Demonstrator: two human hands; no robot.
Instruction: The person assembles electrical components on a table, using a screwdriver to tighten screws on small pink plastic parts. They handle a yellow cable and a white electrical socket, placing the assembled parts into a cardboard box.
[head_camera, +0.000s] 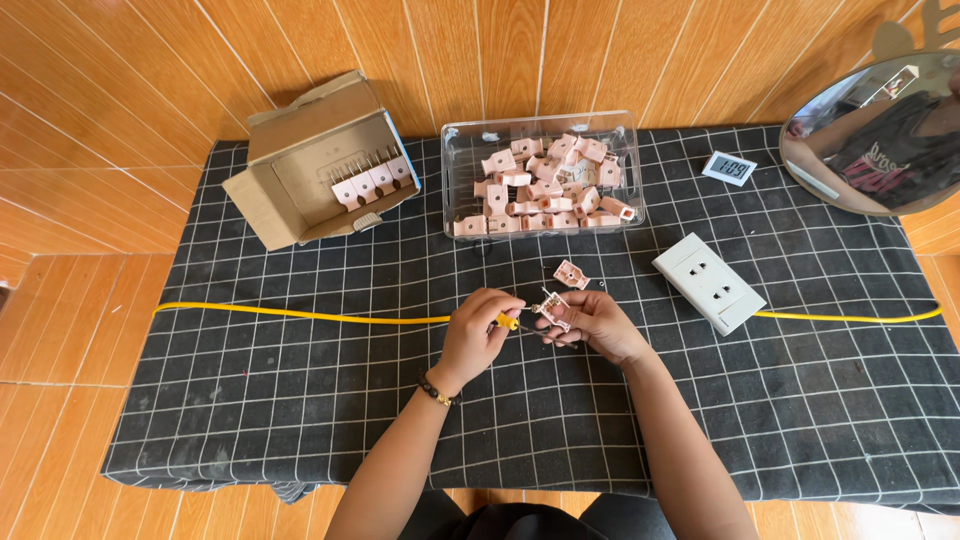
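My left hand (478, 333) grips a small yellow-handled screwdriver (509, 321), its tip pointing at a pink plug half (552, 308). That pink piece is held in my right hand (596, 325), just right of the left. Both hands hover over the black checked cloth (300, 390) near its middle. Another pink plug half (571, 274) lies on the cloth just beyond my right hand. A yellow cable (300, 315) runs across the cloth from left to right, passing behind my hands.
A clear plastic tub (541, 176) full of pink plug parts stands at the back centre. An open cardboard box (320, 165) with several pink plugs is back left. A white socket block (709, 282), a small digital timer (728, 168) and a round mirror (880, 135) are on the right.
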